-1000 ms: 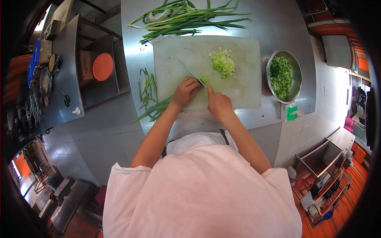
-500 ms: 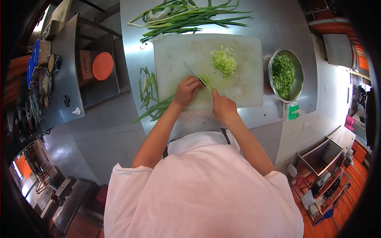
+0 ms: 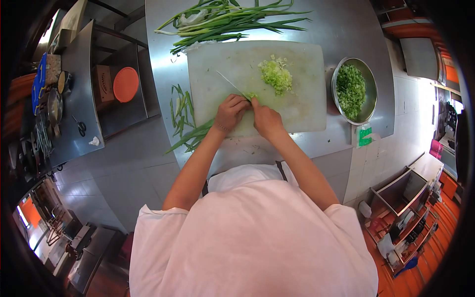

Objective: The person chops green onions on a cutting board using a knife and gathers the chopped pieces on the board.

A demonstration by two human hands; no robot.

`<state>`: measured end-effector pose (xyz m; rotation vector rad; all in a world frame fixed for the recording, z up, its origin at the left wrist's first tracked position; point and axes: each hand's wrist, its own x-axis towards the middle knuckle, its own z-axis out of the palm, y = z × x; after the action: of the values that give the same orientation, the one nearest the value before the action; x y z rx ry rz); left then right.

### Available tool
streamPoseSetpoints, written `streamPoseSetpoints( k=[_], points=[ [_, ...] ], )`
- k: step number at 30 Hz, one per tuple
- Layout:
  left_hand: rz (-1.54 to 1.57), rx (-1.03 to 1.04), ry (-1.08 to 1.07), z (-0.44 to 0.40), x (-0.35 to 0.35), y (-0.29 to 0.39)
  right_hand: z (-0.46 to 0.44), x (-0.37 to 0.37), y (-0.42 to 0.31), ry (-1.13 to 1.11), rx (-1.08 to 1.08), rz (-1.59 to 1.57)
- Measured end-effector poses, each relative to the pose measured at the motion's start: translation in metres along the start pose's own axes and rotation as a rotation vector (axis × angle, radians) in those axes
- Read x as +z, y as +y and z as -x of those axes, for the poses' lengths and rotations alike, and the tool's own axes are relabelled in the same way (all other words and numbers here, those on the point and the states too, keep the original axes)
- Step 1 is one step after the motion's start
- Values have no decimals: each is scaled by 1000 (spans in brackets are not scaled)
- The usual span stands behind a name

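My left hand (image 3: 231,113) is closed around a bunch of green onions (image 3: 199,132), whose long green tops trail out to the left past the wrist. In my right hand (image 3: 267,120) is a kitchen knife (image 3: 229,82), its blade slanting up and left across the front of my left fingers. Both hands are over the white cutting board (image 3: 217,57), nearly touching. A little chopped green onion (image 3: 252,94) lies by the blade. Farther up the board sits a larger pale-green chopped pile (image 3: 277,75). My left fingertips hide the cut ends.
Whole green onions (image 3: 232,22) lie behind the board. Loose green pieces (image 3: 182,109) lie at its left. A metal bowl (image 3: 371,101) of chopped greens stands right, above a green-and-white packet (image 3: 365,136) at the table edge. A side table (image 3: 74,109) holds scissors (image 3: 80,126).
My right hand has moved left with the knife, up against my left hand, and the blade reaches farther left. My left hand keeps its hold on the green onions.
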<state>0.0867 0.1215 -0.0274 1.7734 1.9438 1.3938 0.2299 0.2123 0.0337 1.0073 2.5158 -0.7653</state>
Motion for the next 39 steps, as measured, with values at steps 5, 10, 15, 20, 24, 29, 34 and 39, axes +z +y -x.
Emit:
streamPoseSetpoints(
  k=[5, 10, 15, 20, 24, 29, 34, 39],
  points=[
    [-9, 3, -27, 0, -2, -1, 28, -21, -2, -24, -8, 14],
    [14, 12, -8, 2, 1, -2, 21, -1, 4, -19, 33, -25],
    [29, 11, -55, 4, -2, -3, 10, -3, 0, 5, -16, 7],
    [33, 25, -63, 2, -2, -4, 33, -18, 3, -21, -1, 35],
    [6, 14, -95, -2, -6, -1, 1, 10, 0, 52, 15, 2],
    [-238, 88, -80, 7, -2, 15, -1, 17, 0, 110, 14, -16],
    [-260, 147, -30, 18, 0, 11, 5, 9, -4, 81, -2, 7],
    [-265, 146, -37, 22, 1, 6, 40, -10, -3, -29, 43, 36]
  ],
)
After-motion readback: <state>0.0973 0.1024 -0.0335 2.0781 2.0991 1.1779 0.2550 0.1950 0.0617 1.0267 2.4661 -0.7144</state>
